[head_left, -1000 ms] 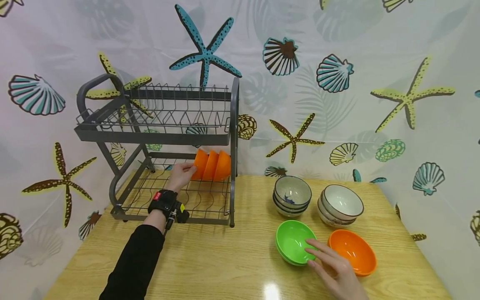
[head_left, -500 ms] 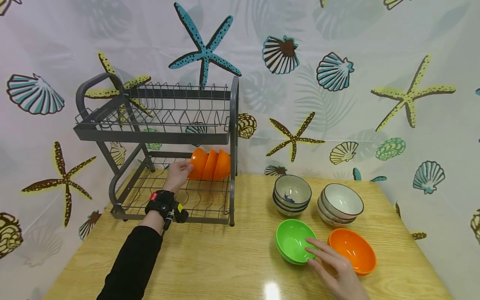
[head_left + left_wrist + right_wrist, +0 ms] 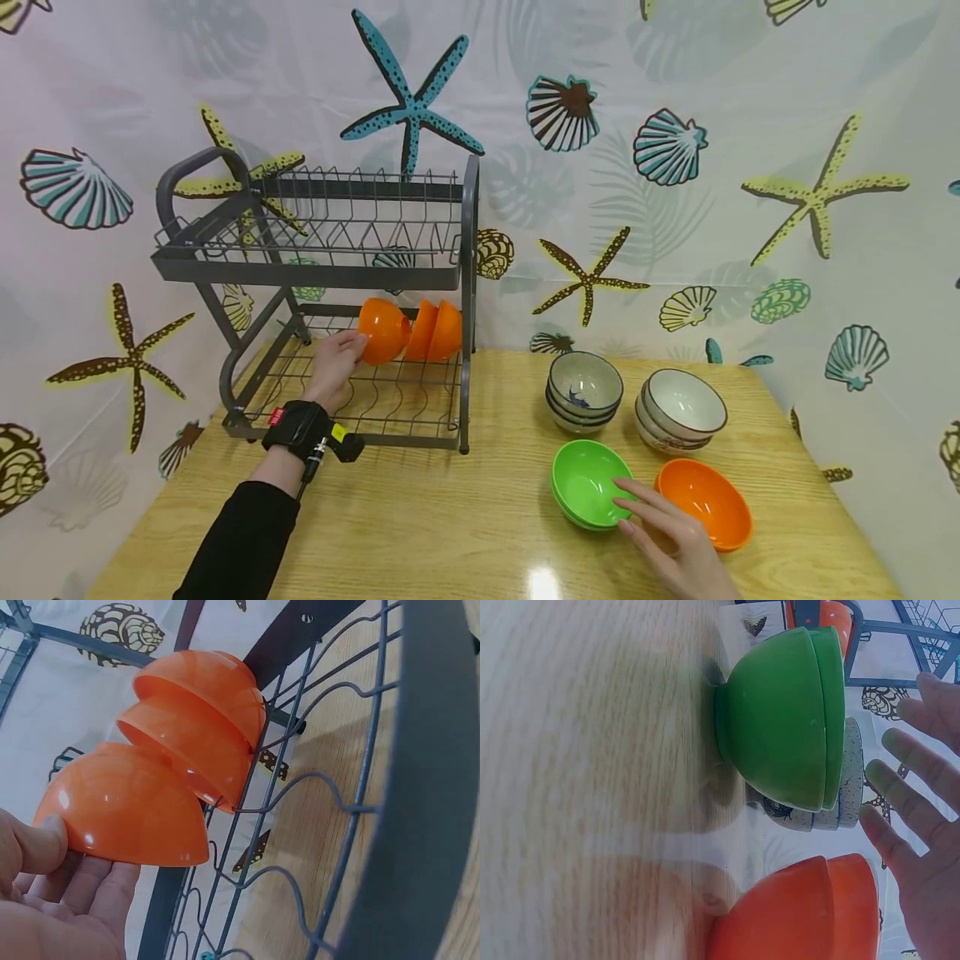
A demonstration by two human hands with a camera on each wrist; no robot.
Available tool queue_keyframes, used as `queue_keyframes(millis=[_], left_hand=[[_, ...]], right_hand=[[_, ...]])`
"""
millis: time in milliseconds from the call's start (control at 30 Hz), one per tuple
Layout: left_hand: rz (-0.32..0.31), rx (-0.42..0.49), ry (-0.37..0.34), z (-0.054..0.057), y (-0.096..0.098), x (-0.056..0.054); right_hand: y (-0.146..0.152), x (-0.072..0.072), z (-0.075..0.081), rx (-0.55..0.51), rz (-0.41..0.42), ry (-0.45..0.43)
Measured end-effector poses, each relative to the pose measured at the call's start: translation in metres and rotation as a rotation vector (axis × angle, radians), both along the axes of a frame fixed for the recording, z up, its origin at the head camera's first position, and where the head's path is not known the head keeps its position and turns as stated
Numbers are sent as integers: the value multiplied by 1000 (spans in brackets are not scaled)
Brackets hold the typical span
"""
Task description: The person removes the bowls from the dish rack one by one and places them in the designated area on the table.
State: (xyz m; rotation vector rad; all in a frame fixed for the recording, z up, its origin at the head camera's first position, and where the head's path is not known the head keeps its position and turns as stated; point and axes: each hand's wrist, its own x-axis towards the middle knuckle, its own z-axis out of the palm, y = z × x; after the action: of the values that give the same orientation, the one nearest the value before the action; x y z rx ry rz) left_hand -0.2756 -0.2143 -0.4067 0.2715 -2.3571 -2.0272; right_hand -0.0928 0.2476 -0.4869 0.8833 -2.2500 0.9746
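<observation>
My left hand [image 3: 335, 360] reaches into the lower tier of a grey wire dish rack [image 3: 315, 268] and grips an orange bowl [image 3: 384, 331] tilted on its side. In the left wrist view the thumb [image 3: 39, 844] presses the orange bowl [image 3: 124, 806] and the fingers lie under it. Two more orange bowls [image 3: 438, 329] stand on edge to its right, a gap apart. My right hand [image 3: 663, 533] lies flat on the table with straight fingers beside a stack of green bowls [image 3: 585, 483], holding nothing.
An orange bowl [image 3: 705, 502] sits right of the green ones. Two stacks of ceramic bowls [image 3: 585, 387] [image 3: 682, 408] stand behind them. The rack's upper tier holds nothing. A seashell-print curtain hangs behind the wooden table [image 3: 450, 533].
My left hand has drawn the leftmost orange bowl to the left, away from the other two in the rack. The right hand has stayed put.
</observation>
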Motion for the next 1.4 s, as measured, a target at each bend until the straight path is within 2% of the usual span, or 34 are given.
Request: queue_keyframes(millis=[133,300,400,600,867,1000,1133,1400], left_hand=[[35,-2,14,1,-1,7],[62,-58,62,5,4,18],[60,-92,103,8,6,26],[29,-161,194,12,13,44],[24,-291,228,12,21,70],[22,-386,310,6,24,84],[21,-470,423,1,30,98],[-37,-554,615,-6,48,127]], right_hand=[[2,1,0,-26,1,-22],[4,3,2,-49,-26,-99],[4,3,3,-34,-38,-117],[2,1,5,-55,-21,-75],[4,-3,15,6,-51,-103],[2,-7,21,13,-35,-66],[-2,-11,26,-9,-2,-42],[-12,-18,35,-13,12,-52]])
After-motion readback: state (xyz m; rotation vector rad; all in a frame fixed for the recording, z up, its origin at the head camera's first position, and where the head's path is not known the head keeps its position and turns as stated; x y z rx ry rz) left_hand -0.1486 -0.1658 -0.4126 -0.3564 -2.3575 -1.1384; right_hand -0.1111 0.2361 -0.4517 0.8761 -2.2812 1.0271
